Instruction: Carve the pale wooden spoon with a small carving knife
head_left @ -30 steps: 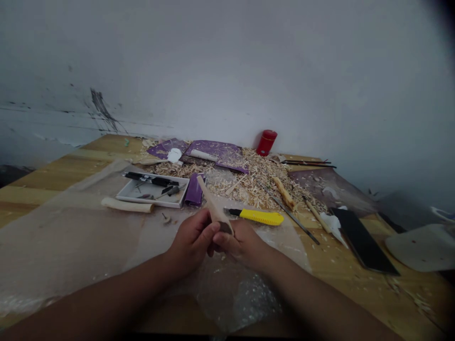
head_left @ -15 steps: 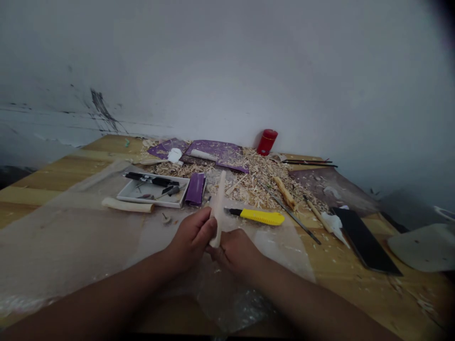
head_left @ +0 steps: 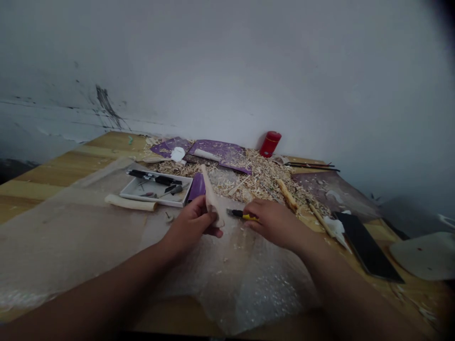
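My left hand (head_left: 194, 220) is closed around the lower part of a pale carved piece of wood (head_left: 209, 189), its narrow end pointing up and away from me. To the right, my right hand (head_left: 272, 220) has its fingers closed over the yellow utility knife (head_left: 250, 217). The knife's dark blade end points left toward the wood, apart from it. Most of the yellow handle is hidden under my palm. Beneath both hands lies a sheet of clear bubble wrap (head_left: 227, 270).
A white tray (head_left: 152, 200) of small tools and a curved wood piece (head_left: 131, 203) lie left. Wood shavings (head_left: 263, 175) heap behind, near purple sheets (head_left: 227, 150) and a red canister (head_left: 270, 144). A black slab (head_left: 369, 246) lies right.
My right hand has left the wood and moved right onto the utility knife, covering its handle. My left hand keeps the wood, which now tilts to the left.
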Available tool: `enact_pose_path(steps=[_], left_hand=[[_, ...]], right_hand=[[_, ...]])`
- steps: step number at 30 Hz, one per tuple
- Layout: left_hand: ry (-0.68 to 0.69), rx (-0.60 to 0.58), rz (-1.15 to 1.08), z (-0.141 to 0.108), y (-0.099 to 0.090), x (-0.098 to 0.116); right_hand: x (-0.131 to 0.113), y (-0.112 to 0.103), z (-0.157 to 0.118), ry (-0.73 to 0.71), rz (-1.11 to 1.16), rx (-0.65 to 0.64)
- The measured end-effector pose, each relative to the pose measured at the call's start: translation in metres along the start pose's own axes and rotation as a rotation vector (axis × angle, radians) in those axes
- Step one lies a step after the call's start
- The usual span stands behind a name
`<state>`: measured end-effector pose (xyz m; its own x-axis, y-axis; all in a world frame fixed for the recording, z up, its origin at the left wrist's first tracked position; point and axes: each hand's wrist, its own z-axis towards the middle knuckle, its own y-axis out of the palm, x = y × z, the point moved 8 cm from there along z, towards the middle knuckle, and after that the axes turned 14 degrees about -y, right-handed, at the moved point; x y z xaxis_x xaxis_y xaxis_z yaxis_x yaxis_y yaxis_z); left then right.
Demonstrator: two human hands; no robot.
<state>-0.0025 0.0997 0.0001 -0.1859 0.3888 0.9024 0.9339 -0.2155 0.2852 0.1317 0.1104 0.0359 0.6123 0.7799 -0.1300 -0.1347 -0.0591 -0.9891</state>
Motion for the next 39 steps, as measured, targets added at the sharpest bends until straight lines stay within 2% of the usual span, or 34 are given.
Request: enact_pose_path(steps=[4, 11, 15, 18, 23, 26, 30, 39], left_hand=[[-0.057, -0.034, -0.011, 0.001, 0.0, -0.005], [-0.161, 0.017, -0.074, 0.006, -0.006, -0.012], [-0.187, 0.032, -0.058, 0.007, -0.006, -0.016], [-0.188, 0.002, -0.056, 0.006, -0.004, -0.018], [-0.226, -0.09, -0.11, 0.003, 0.003, -0.02], [-0.235, -0.097, -0.106, 0.004, 0.005, -0.021], [-0.24, -0.055, -0.108, 0.006, 0.003, -0.021], [-0.195, -0.072, -0.168, 0.001, 0.008, -0.012]], right_hand=[[0.017, 0.016, -0.001, 0.05, -0.15, -0.144], [0.027, 0.03, 0.006, 0.154, -0.184, -0.132], [0.03, 0.038, 0.004, 0.178, -0.178, -0.089], [0.036, 0.037, 0.0, 0.212, -0.152, -0.027], [0.045, 0.015, -0.011, 0.327, -0.023, 0.211], [0.029, 0.008, -0.01, 0.222, 0.073, 0.295], [-0.001, 0.014, -0.005, 0.032, 0.16, 0.22], [-0.017, 0.018, 0.001, -0.055, 0.138, 0.2]])
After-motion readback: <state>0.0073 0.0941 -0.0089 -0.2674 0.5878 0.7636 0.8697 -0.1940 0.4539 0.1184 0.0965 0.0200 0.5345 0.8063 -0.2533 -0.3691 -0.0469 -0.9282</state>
